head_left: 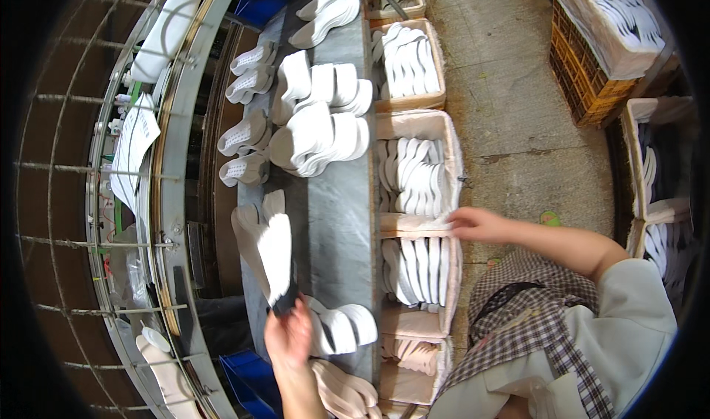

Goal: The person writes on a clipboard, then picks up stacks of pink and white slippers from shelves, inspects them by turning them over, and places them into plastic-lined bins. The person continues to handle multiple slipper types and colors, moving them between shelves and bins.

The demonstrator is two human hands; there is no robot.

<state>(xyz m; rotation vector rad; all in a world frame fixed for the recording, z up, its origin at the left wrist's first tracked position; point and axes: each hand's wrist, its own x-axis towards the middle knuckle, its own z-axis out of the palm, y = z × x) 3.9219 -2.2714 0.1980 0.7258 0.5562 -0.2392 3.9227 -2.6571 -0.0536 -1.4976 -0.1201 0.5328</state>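
Observation:
My left hand (291,336) is closed around the dark end of a long white insole (276,256), held over the grey worktable (333,241). Another white insole (251,241) lies close beside it. Just right of my left hand are several stacked white insoles (344,329). My right hand (473,224) is stretched out to the right, fingers loosely bent and apart, at the rim of a cloth-lined bin (452,167). Nothing shows in that hand. The bin holds several white insoles (410,175) standing in rows.
White insole stacks (318,138) and perforated ones (245,167) stand farther up the table. Lined bins (442,64) run along its right side. At left, a wire guard (111,175) fronts a machine. Across the concrete floor (510,145) stands an orange crate (580,71).

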